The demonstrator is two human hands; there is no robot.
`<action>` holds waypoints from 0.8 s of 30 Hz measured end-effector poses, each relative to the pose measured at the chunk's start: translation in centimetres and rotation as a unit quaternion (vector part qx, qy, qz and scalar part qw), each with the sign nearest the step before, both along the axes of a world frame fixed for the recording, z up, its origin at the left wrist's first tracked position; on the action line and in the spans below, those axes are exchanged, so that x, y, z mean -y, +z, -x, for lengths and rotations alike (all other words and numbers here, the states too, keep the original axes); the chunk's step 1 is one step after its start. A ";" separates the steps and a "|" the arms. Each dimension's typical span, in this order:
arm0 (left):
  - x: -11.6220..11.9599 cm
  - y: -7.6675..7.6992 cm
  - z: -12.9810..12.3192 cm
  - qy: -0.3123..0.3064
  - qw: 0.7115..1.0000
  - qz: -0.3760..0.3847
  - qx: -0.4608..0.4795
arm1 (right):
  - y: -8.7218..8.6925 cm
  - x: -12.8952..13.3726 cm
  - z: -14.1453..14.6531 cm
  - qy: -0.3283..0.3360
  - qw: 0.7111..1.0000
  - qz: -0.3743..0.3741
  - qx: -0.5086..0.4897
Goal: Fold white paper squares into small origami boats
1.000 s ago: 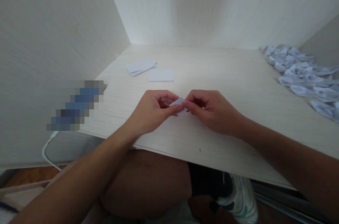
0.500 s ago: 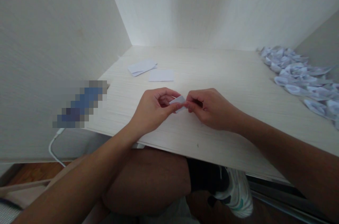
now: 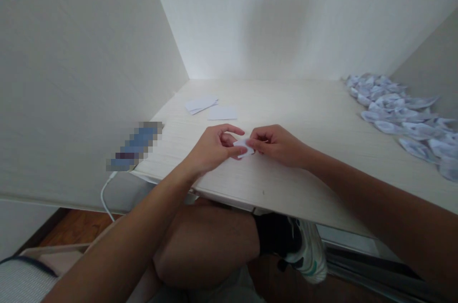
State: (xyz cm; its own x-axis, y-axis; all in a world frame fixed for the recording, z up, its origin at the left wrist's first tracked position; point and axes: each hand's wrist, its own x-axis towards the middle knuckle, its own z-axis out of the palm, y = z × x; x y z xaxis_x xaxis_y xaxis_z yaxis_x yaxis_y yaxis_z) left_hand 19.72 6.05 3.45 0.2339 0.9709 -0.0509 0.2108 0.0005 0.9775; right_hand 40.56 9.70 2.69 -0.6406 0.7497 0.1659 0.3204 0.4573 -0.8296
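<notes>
Where the hands meet, they pinch the white paper.

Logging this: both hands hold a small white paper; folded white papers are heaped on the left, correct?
No, the head view shows the folded white papers heaped on the right; the left hand and right hand hold the small white paper.

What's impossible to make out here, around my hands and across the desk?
All in the head view:
- Small white paper: parts covered by the left hand and right hand.
- Blue object: details, masked by pixelation.
- White cable: lower end, hidden near the lap.
- Paper pieces: exact count, lost to overlap and the right edge.
</notes>
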 end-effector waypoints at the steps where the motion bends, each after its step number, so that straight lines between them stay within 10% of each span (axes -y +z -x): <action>1: 0.1 0.1 0.0 -0.007 1.000 -0.005 -0.008 | -0.1 -0.1 0.0 0.003 1.000 0.005 -0.006; 24: -1.6 -0.2 -2.0 -0.027 0.997 0.068 0.007 | -1.7 -0.5 0.0 -0.071 0.996 -0.050 -0.016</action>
State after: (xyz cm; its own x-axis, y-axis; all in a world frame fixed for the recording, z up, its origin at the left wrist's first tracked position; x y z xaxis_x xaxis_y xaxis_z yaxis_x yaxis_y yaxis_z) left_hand 21.71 7.69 3.25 0.2868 0.9413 -0.1780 0.2008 0.1226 0.9719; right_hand 40.59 10.19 0.97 -0.5223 0.8113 0.2625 0.3623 0.4898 -0.7930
